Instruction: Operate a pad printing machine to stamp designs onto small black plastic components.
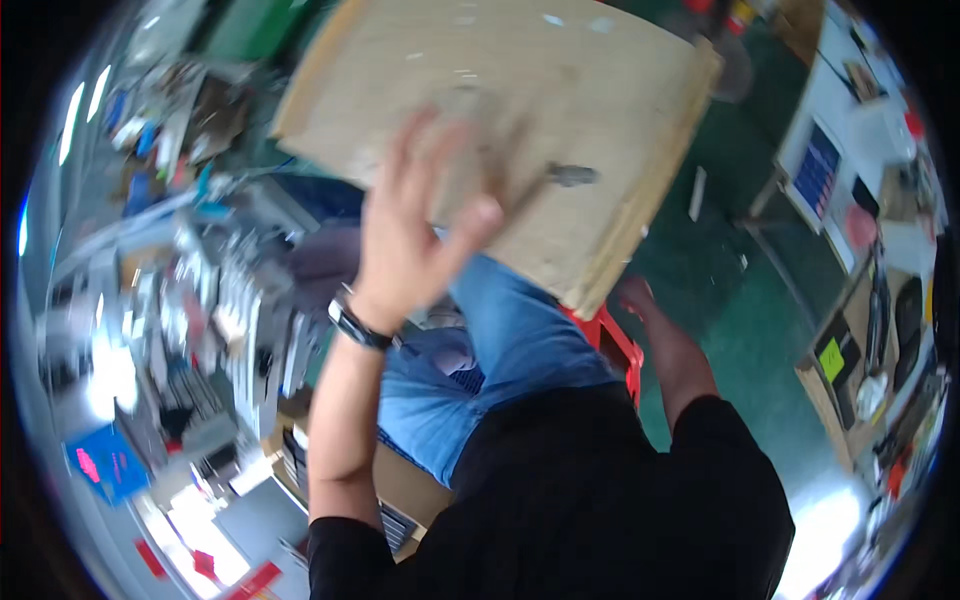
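My left hand, with a dark-banded watch on its wrist, is over the near left part of a pale wooden board. Its fingers are spread and blurred, and nothing shows in them; I cannot tell whether they touch the wood. A small dark grey piece lies on the board, to the right of that hand. My right hand hangs low, just beyond the board's near right corner, close to a red plastic stool. Its fingers are too small and blurred to read.
At the right stands a white table with a blue printed sheet. Below it, a wooden surface bears tools. Blurred stacks of metal parts crowd the left. A cardboard box is beside my legs. A pale strip lies on the green floor.
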A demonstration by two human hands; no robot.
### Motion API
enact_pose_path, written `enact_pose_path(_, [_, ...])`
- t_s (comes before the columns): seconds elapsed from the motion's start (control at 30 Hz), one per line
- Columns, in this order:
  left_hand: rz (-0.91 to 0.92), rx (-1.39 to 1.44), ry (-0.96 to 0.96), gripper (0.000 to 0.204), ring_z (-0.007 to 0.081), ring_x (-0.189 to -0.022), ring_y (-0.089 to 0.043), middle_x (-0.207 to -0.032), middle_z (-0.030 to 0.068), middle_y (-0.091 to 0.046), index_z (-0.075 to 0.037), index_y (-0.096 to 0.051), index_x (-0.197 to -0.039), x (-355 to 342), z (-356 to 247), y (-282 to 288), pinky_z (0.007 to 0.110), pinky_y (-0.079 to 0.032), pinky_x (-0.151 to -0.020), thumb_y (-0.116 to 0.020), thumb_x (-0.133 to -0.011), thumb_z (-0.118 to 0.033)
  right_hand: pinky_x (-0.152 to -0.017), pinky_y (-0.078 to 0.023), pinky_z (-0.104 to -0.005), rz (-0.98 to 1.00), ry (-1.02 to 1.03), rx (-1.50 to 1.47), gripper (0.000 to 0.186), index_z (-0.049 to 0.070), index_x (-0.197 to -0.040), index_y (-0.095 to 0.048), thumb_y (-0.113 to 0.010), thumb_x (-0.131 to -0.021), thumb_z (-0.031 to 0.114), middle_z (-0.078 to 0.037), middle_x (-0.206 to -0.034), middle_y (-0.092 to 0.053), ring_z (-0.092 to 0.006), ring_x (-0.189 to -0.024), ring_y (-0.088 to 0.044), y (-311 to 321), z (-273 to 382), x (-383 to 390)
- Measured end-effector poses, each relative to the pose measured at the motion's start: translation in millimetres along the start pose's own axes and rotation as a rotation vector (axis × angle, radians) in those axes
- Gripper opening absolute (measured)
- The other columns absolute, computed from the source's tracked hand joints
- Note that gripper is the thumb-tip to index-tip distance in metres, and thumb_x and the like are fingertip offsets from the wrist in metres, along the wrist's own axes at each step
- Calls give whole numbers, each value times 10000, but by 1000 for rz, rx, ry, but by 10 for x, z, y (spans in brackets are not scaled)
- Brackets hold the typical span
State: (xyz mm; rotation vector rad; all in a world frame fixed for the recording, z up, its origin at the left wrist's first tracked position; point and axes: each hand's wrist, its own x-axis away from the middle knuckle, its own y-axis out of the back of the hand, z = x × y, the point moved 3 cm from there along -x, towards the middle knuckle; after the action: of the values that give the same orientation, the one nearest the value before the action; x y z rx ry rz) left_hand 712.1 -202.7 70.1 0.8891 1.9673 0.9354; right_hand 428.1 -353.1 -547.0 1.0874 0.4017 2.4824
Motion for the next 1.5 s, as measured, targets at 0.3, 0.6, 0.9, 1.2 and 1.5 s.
enact_pose_path(0.3, [207, -349, 21, 992, 460, -1568, -365, -1692, 209, -421, -173, -488, -1662, -891, 698, -1318, 626, -329, -1205, -685, -897, -774, -895, -610, -555, 250, 144, 599, 409, 151, -1293, -780, -694, -983, 404, -155, -1259, -783, -383, -1161, -725, -109, 374, -479])
enact_pose_path(0.6, [89, -174, 136, 1001, 525, -1573, -313, -1665, 238, -418, -164, -560, -1564, -897, 815, -1366, 755, -261, -1227, -653, -799, -804, -897, -597, -523, 773, 717, 411, 406, 140, -1317, -744, -690, -984, 365, -155, -1279, -759, -365, -1151, -711, -2104, 3445, -195])
enact_pose_path(0.9, [17, -138, 85, 1010, 531, -1569, -307, -1671, 252, -404, -122, -554, -1555, -896, 773, -1293, 721, -273, -1222, -701, -792, -768, -899, -583, -491, 823, 725, 355, 408, 129, -1342, -708, -685, -985, 326, -155, -1298, -735, -347, -1141, -698, -1929, 3705, 31])
enact_pose_path(1.2, [-69, -165, -11, 926, 481, -1543, -379, -1670, 233, -414, -117, -530, -1566, -832, 641, -1194, 642, -341, -1215, -710, -874, -706, -901, -570, -459, 412, 585, 396, 416, 118, -1366, -672, -680, -986, 287, -155, -1318, -711, -330, -1131, -684, -21, 3804, -172])
enact_pose_path(1.5, [-391, 452, -232, 584, 435, -1354, -565, -1605, 215, -492, -70, -609, -1439, -145, 330, -899, 503, -501, -1102, -786, -946, -328, -904, -556, -427, 175, 501, 334, 429, 107, -1390, -635, -675, -988, 248, -155, -1338, -687, -312, -1120, -670, 465, 3858, 457])
